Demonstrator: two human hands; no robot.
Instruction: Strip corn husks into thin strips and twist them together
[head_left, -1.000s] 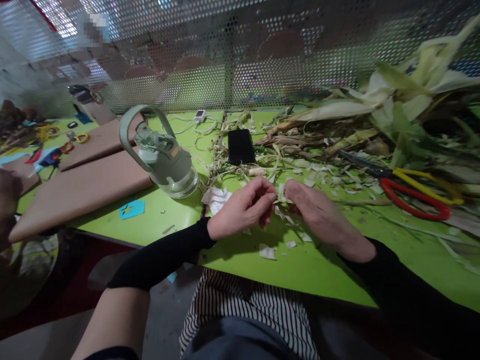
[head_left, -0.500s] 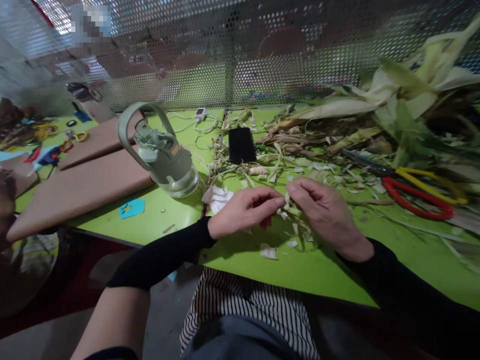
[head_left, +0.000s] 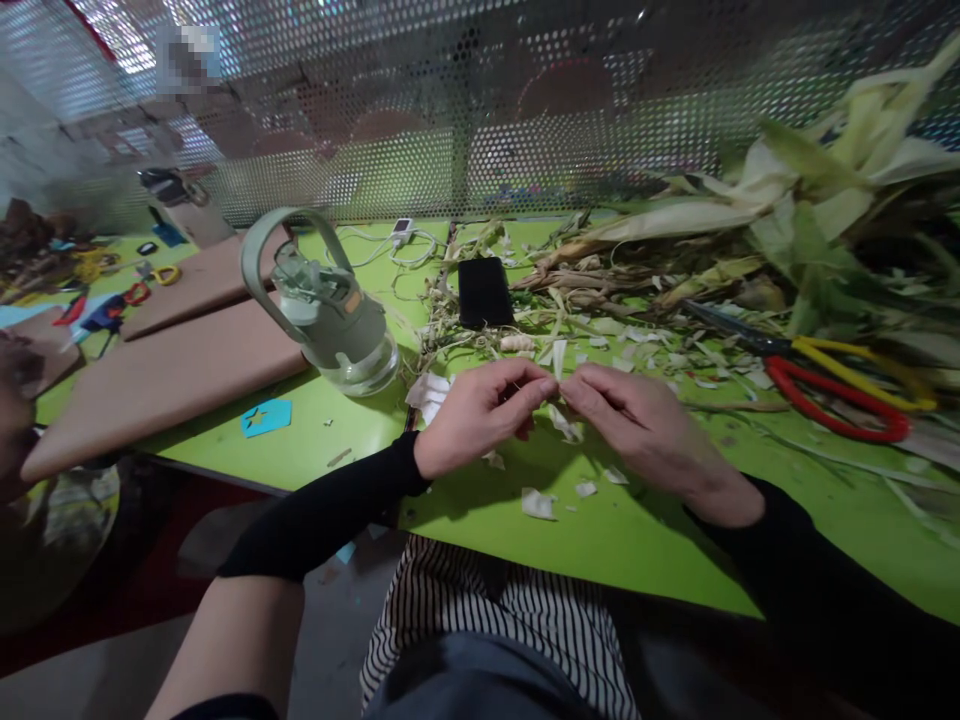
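Observation:
Over the green table [head_left: 495,525], my left hand [head_left: 484,415] and my right hand [head_left: 641,425] meet fingertip to fingertip. Both pinch a pale strip of corn husk [head_left: 559,358], whose one end stands up between the fingers while a crumpled part hangs below. Pale husk scraps [head_left: 538,503] lie under the hands. Just beyond them is a small wound, cream-coloured piece [head_left: 517,343], near a black phone [head_left: 484,292]. Folded white tissue [head_left: 429,396] sits beside my left wrist.
A green water bottle [head_left: 337,320] stands left, near brown folders [head_left: 180,385] and a blue paper tag [head_left: 266,418]. Large scissors [head_left: 840,395] with red and yellow handles lie right, before a heap of corn husks [head_left: 817,190]. A perforated metal screen [head_left: 390,130] rises behind. Another person's hand [head_left: 15,390] shows far left.
My fingertips have come closer together and shifted slightly left. The husk strip now sticks up between them, where before it hung lower by the right fingers.

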